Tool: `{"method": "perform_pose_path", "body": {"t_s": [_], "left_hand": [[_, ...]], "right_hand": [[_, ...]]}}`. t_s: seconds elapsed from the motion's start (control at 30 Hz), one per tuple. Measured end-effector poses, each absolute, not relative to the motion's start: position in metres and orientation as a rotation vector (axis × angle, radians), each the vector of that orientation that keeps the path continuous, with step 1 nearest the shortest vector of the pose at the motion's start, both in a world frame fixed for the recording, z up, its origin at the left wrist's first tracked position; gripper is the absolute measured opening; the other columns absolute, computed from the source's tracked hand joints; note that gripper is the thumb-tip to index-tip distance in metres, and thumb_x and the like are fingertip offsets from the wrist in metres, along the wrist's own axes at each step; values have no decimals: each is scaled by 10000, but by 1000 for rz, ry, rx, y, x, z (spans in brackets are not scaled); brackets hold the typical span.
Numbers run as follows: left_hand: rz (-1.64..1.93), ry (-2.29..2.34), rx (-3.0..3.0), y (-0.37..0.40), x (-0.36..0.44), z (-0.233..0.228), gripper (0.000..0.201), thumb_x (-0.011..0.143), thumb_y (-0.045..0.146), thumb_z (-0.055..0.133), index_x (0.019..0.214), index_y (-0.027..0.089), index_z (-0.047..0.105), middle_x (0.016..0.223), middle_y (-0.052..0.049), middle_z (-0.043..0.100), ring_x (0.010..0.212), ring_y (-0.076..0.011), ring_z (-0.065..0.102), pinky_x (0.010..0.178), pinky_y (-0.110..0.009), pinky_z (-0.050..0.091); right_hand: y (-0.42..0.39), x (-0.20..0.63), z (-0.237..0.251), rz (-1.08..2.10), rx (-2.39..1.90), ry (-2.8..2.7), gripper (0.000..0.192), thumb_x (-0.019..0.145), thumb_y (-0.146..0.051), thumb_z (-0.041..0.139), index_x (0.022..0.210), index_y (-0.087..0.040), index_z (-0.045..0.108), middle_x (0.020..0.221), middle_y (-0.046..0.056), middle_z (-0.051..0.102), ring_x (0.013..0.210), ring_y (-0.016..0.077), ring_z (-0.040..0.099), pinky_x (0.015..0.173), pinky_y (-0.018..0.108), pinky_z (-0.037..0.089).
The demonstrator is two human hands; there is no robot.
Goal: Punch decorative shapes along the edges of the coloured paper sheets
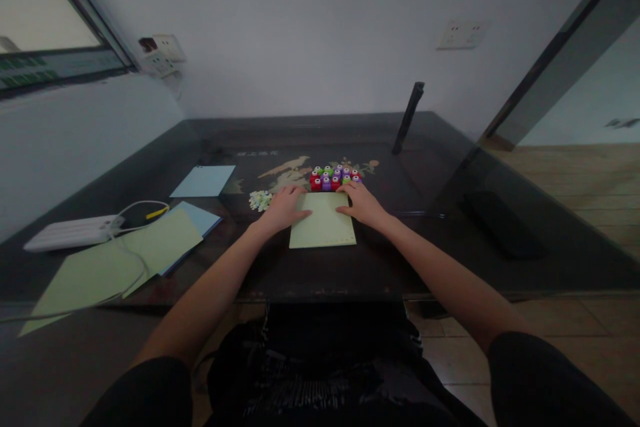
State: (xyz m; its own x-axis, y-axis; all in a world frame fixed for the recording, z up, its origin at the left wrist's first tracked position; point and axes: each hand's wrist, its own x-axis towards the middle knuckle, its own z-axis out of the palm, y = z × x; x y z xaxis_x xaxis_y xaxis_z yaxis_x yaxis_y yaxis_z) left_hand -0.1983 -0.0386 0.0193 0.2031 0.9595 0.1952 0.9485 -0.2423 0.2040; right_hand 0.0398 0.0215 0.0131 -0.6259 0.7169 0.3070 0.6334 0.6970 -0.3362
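Observation:
A pale green sheet of paper (324, 223) lies flat on the dark glass table (380, 260) straight ahead of me. My left hand (283, 208) rests on its upper left corner, fingers spread flat. My right hand (361, 203) rests on its upper right corner the same way. Just beyond the sheet sits a cluster of several small craft punches (334, 177) in red, purple and green. A small heap of pale paper cut-outs (260, 199) lies to the left of my left hand.
Larger green sheets (120, 260) and blue sheets (204, 181) lie at the left, with a white power strip (70, 232) and its cable. A dark stand (409, 117) leans at the back right. A dark flat object (500, 220) lies at the right.

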Motion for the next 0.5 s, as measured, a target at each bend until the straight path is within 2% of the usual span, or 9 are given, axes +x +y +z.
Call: {"method": "perform_pose_path", "body": {"t_s": [0.17,0.27,0.4,0.5], "left_hand": [[505,1910,2410,-38,-195,21,479,718,376,662,1124,150,544,1131,-134,577,1095,-295,512,934,-428,409],[519,1902,2400,-39,-193,23,379,730,319,646,1069,167,574,1079,-119,618,1043,-285,559,901,-417,433],[607,1855,2328,-37,-197,24,211,772,289,586,961,206,625,960,-73,669,925,-253,618,837,-392,467],[710,1811,2187,-34,-204,24,182,760,339,598,862,195,642,828,-58,675,809,-239,636,770,-384,491]], "right_hand": [[20,38,11,224,-1110,-2414,270,730,-288,704,945,-175,584,1012,96,575,1020,260,496,872,382,418],[23,39,6,208,-1130,-2369,162,750,-301,684,821,-183,597,940,82,579,983,251,497,855,374,417],[30,40,1,292,-1120,-2297,183,736,-325,698,698,-178,596,865,65,575,913,228,506,823,359,414],[34,43,2,370,-1088,-2272,206,725,-342,708,678,-171,605,836,62,581,849,212,519,802,361,408]]}}
